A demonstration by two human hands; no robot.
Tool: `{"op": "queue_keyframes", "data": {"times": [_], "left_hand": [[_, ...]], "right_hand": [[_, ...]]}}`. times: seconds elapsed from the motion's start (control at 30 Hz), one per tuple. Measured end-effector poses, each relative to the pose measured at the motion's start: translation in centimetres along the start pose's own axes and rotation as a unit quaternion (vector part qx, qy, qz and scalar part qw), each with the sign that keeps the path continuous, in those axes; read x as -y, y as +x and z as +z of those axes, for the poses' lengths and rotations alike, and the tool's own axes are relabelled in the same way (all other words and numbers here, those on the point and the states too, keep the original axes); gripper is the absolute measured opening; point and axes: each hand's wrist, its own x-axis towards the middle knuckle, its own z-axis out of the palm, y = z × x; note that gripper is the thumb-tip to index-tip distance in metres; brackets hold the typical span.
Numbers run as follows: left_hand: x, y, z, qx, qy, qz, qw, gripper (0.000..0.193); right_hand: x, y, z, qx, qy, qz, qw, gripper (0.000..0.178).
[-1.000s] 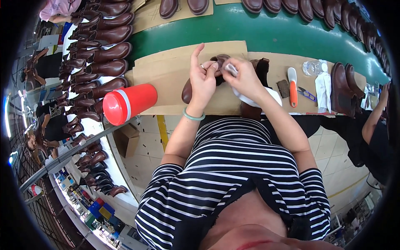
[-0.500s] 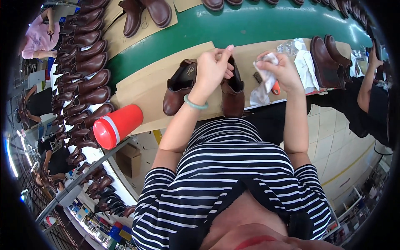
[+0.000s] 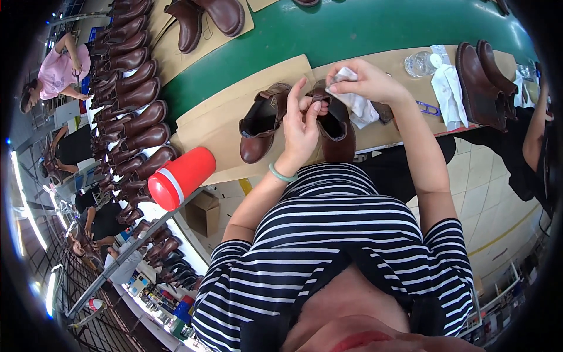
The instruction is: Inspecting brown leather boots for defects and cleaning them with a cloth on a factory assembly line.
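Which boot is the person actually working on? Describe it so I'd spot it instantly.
Find the tan cardboard sheet on the green bench. Two brown boots lie there; it is the right-hand boot, gripped by the left hand and touched by a white cloth, unlike its untouched neighbour.

A: What is the person wearing?

B: A short-sleeved top [image 3: 346, 234] with thin horizontal stripes, dark navy and white, filling the picture from centre toward six o'clock. The sleeves end above the elbows, leaving both forearms bare.

A: Any jewellery?

B: A pale green bangle [image 3: 282, 174] circles the wrist of the left hand [image 3: 301, 126]. The right hand [image 3: 366, 82], at one o'clock, wears nothing.
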Motion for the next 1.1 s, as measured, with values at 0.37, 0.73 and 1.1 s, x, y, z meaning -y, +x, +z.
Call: {"op": "queue_keyframes", "data": {"times": [0.37, 0.73, 1.1], "left_hand": [[0.9, 0.2, -0.3, 0.012, 0.065, 0.054, 0.996, 0.074], [0.9, 0.9, -0.4, 0.004, 0.123, 0.109, 0.986, 0.075], [-8.0, 2.0, -7.5, -0.02, -0.116, 0.029, 0.993, 0.046]], "right_hand": [[-1.4, 2.7, 0.9, 0.073, 0.051, -0.002, 0.996, 0.012], [-0.6, 3.6, 1.5, 0.036, -0.052, 0.006, 0.998, 0.01], [-0.1, -13.0, -4.0, -0.103, 0.172, 0.026, 0.979, 0.011]]}}
